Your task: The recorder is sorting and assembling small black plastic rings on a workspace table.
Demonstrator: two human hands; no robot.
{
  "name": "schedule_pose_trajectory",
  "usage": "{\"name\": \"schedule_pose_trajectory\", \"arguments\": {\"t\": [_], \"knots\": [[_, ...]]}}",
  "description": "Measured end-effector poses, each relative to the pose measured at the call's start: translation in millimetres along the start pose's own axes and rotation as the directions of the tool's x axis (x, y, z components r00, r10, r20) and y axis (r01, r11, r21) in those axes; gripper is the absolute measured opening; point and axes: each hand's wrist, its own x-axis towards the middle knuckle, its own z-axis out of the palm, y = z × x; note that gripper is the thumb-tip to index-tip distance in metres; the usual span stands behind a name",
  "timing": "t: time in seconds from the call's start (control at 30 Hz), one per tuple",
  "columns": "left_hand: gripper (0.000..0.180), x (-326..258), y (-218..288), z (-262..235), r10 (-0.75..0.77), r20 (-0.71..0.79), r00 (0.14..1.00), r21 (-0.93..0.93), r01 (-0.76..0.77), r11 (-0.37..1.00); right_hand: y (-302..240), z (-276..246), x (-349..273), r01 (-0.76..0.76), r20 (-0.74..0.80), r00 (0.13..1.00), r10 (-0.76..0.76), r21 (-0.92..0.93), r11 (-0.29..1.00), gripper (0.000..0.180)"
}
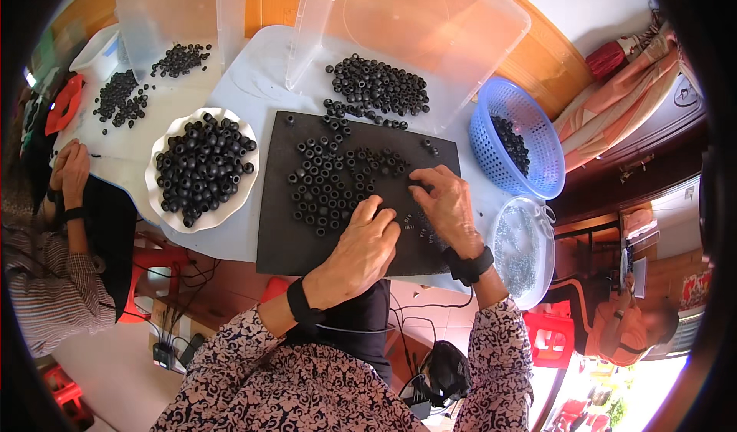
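Over the black mat (280,232) both my hands work close together. My left hand (359,246) is closed with bent fingers at the near edge of a spread of black round beads with holes (326,186); whatever it pinches is hidden. To its right, my right hand (447,211) curls its thumb and index finger toward each other, closed on something too dark to make out. Small clear pieces (418,225) lie on the mat between and under the hands. A few loose black beads (430,148) lie beyond my right fingertips.
A white scalloped plate (157,194) heaped with black beads stands left of the mat. A tipped clear bin (461,25) with a bead pile is behind. At right are a blue colander (549,144) and a clear tub (545,240) of small clear pieces. Another person's hands (71,172) rest at far left.
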Motion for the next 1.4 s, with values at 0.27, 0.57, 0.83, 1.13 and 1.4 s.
{"name": "schedule_pose_trajectory", "arguments": {"t": [0.27, 0.57, 0.83, 1.13, 1.4], "knots": [[0.025, -12, -5, -16, -0.021, -0.064, 0.998, -0.022, 0.020, 1.000, -12, 4, 12, 0.053, -0.131, 0.989, -0.067, -0.108, 0.993, 0.021], [0.019, -21, -7, -20, -0.033, -0.039, 0.999, -0.406, 0.014, 0.914, -35, 24, 23, 0.249, 0.078, 0.964, -0.256, 0.091, 0.964, 0.021], [0.013, -19, -8, -19, -0.009, -0.082, 0.997, -0.476, -0.031, 0.879, -51, 33, 33, 0.370, -0.030, 0.928, -0.371, 0.169, 0.913, 0.018], [0.015, -21, -8, -17, 0.007, -0.118, 0.993, -0.505, -0.066, 0.861, -52, 32, 41, 0.331, 0.055, 0.940, -0.337, 0.101, 0.938, 0.016], [0.017, -21, -9, -16, -0.001, -0.127, 0.992, -0.501, -0.063, 0.863, -62, 44, 62, 0.495, 0.120, 0.862, -0.493, 0.013, 0.869, 0.018]]}}
